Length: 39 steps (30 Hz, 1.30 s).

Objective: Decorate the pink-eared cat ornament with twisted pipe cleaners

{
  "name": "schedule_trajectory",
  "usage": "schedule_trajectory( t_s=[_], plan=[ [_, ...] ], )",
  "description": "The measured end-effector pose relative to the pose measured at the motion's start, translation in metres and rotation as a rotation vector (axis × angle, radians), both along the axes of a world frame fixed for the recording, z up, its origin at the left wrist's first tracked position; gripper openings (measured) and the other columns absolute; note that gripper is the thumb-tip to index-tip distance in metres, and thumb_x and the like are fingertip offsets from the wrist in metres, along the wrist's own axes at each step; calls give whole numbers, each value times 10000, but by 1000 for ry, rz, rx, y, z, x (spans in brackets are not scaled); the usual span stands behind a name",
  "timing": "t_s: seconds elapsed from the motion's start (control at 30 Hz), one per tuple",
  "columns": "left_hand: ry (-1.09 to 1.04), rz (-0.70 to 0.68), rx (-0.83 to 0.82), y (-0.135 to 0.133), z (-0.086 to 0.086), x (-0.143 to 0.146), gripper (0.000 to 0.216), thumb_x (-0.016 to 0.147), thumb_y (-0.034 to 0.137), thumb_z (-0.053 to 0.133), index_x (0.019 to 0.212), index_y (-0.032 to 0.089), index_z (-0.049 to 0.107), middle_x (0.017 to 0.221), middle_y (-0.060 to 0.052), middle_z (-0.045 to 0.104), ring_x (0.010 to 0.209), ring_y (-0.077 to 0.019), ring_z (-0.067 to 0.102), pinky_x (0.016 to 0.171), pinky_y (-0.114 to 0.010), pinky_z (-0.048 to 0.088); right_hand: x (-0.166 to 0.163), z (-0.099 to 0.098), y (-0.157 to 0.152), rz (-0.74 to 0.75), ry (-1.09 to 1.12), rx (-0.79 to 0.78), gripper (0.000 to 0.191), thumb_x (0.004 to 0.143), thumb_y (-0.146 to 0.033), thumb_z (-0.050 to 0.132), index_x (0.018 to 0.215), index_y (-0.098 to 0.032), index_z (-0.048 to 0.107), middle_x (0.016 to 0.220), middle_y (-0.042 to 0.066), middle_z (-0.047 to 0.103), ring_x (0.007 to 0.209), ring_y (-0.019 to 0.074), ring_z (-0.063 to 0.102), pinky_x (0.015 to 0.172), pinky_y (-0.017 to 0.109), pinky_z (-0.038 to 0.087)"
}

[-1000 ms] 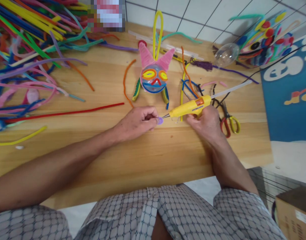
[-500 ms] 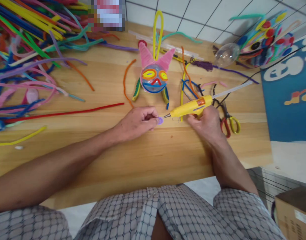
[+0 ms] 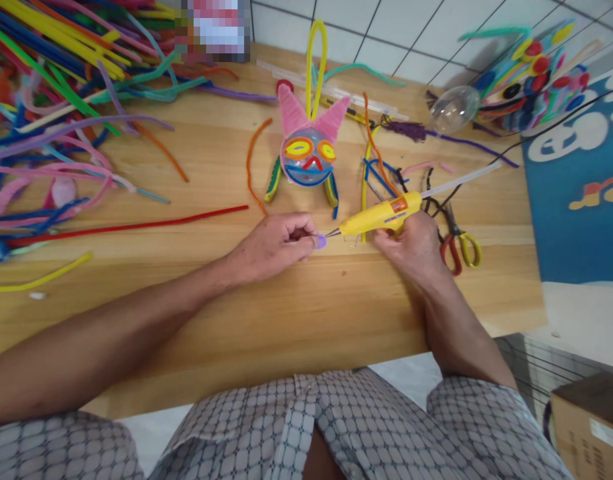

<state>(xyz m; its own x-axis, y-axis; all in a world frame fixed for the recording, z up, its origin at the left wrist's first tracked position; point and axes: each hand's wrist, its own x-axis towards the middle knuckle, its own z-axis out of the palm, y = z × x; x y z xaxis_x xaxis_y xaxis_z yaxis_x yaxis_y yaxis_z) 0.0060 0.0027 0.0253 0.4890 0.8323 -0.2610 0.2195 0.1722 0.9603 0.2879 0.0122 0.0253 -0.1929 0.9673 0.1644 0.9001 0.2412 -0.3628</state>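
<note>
My left hand [image 3: 281,247] pinches a small purple piece [image 3: 321,241], perhaps coiled pipe cleaner, between thumb and fingertips. Wrapped round the handle of a yellow hot glue gun [image 3: 381,215] is my right hand [image 3: 411,241]. The gun's metal nozzle is at the edge of the purple piece; whether it touches, I cannot tell. A clear glue stick [image 3: 461,180] sticks out of the gun's back. Just beyond my hands is an animal figure [image 3: 309,157] with pink ears, orange-rimmed yellow eyes, a blue mouth, green-and-yellow limbs and a tall yellow loop [image 3: 317,67].
A heap of coloured pipe cleaners [image 3: 61,87] covers the back left. Scissors [image 3: 459,250] lie beside my right hand, near pipe-cleaner scraps. Behind them stand a clear plastic dome [image 3: 455,110] and a colourful decorated object [image 3: 531,87]. A black cord [image 3: 561,120] crosses the right side.
The glue gun and my right hand have shifted very slightly left. My left hand keeps its place with the purple piece.
</note>
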Motion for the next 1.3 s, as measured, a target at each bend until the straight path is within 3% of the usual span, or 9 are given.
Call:
schedule_trajectory(
  t_s=[1.3],
  plan=[
    [-22,0,27,-1,-5,-2,184,937,334,648,841,179,627,637,39,637,503,-75,488,509,-197,369,-1,0,0,-40,-13,-25,88,754,-253,645,744,-254,558,712,63,654,746,281,662,730,427,570]
  ],
)
